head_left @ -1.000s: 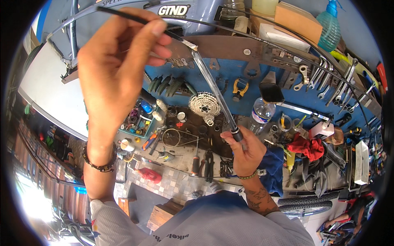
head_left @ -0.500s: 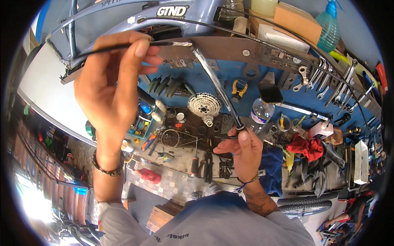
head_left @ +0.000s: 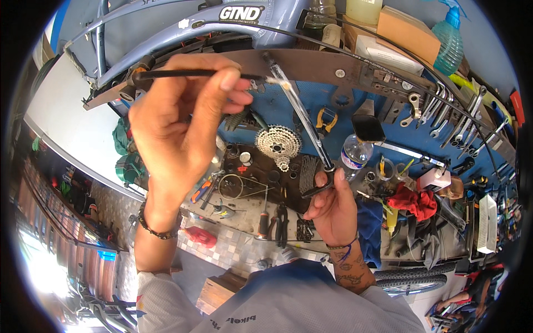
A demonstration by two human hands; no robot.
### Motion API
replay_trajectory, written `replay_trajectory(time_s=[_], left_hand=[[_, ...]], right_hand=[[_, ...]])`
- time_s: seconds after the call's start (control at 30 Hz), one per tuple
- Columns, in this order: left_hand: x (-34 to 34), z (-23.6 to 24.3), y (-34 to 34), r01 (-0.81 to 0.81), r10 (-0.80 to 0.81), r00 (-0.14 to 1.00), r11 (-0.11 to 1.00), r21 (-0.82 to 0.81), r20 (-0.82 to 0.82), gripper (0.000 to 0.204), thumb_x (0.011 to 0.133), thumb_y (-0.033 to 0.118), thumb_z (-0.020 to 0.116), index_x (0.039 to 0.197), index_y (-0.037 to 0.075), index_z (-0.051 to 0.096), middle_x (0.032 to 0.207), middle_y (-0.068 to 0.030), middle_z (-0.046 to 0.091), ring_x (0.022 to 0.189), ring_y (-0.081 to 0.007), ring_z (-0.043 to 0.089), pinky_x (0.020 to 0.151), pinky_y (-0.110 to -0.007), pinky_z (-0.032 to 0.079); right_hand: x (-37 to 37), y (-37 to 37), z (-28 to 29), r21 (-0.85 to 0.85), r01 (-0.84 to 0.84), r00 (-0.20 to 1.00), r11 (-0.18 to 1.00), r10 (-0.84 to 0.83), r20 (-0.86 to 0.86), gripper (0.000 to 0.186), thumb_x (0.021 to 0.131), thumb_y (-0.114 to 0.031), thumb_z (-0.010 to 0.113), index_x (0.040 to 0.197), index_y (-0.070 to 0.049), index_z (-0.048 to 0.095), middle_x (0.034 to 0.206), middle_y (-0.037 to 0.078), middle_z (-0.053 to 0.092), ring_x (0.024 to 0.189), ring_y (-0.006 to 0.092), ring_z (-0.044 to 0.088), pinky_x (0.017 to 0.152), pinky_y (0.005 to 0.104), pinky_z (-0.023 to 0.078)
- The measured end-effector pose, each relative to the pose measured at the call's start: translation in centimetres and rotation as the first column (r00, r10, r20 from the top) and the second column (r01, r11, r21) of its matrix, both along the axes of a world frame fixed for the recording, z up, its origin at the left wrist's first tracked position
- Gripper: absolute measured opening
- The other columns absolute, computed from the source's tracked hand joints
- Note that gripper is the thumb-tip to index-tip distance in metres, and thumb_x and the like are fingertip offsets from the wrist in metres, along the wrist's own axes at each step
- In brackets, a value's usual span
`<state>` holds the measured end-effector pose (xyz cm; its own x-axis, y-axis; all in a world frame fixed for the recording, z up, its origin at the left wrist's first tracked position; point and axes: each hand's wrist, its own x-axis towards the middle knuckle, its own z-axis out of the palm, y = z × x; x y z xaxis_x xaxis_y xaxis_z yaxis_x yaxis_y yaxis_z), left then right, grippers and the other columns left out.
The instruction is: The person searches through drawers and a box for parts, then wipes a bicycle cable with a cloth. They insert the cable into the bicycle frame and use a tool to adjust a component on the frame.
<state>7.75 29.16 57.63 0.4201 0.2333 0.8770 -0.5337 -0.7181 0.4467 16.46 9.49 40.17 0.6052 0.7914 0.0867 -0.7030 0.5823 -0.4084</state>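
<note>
My left hand [head_left: 176, 125] is closed in a pinch around a slim black brush [head_left: 256, 77], held nearly level with its pale bristle end to the right. That wet-looking end touches the upper part of a thru axle [head_left: 302, 114], or seems to. The axle is a long shiny rod, tilted, with a dark tip at the top and a flat black lever at the bottom. Low on it, near the lever, the fingers of my right hand [head_left: 337, 213] grip it. Behind the rod lies a silver bicycle cassette [head_left: 277, 143] on the bench.
A bicycle frame [head_left: 183, 36] lies across the back. Wrenches [head_left: 438, 105] hang along a blue panel. On the bench are a plastic bottle [head_left: 355, 151], a red cloth [head_left: 412, 201], pliers [head_left: 281, 225], a screwdriver [head_left: 263, 222] and a chain [head_left: 307, 175]. Bike tyres [head_left: 411, 277] stand below.
My left hand has moved right, and the brush end has gone from near the axle's tip to a little lower on it. In my right hand the axle has turned, showing its lever.
</note>
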Motion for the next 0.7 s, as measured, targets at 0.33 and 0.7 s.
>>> replay_trajectory(time_s=[0.33, 0.7], left_hand=[[-1.1, 0.4, -2.1, -0.124, 0.115, 0.992, 0.866, 0.484, 0.049, 0.004, 0.091, -0.008, 0.071, 0.095, -0.009, 0.071, 0.095, -0.0155, 0.075, 0.078, -0.0195, 0.075, 0.068, -0.028, 0.06], [-0.8, 2.0, -0.7, -0.101, 0.106, 0.99, 0.993, 0.055, -0.088, 0.012, 0.1, 0.002, 0.067, 0.107, -0.009, 0.066, 0.089, -0.0151, 0.076, 0.078, -0.0181, 0.076, 0.069, -0.027, 0.062]], right_hand=[[-0.1, 0.1, 0.2, 0.01, 0.022, 0.999, 1.0, -0.022, -0.024, 0.047, 0.113, -0.041, 0.04, 0.108, 0.002, 0.059, 0.076, 0.012, 0.073, 0.065, 0.0278, 0.075, 0.061, 0.0399, 0.066], [0.1, 0.1, -0.1, -0.007, 0.056, 0.998, 0.998, -0.056, -0.003, 0.048, 0.113, -0.042, 0.038, 0.109, 0.002, 0.058, 0.075, 0.012, 0.073, 0.064, 0.0288, 0.075, 0.061, 0.04, 0.065]])
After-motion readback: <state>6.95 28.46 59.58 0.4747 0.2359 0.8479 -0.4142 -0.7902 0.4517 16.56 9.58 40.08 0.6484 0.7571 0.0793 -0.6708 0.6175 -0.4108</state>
